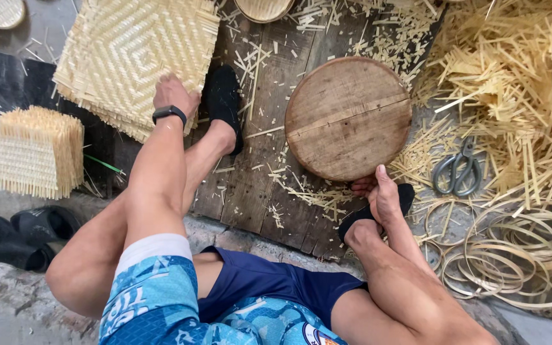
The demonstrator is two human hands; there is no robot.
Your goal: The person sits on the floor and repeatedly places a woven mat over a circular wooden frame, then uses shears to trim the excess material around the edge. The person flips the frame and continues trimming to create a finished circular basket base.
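Observation:
I sit with my legs folded on dark wooden planks. My left hand, with a black band on its wrist, reaches forward and grips the near edge of a stack of square woven bamboo mats. My right hand rests by my right foot, its fingers curled under the near rim of a round wooden block that lies flat on the planks. My feet wear black socks.
A second stack of woven mats lies at the left, with black sandals below it. Metal scissors lie right of the block. Loose bamboo strips and coiled bamboo hoops cover the right side.

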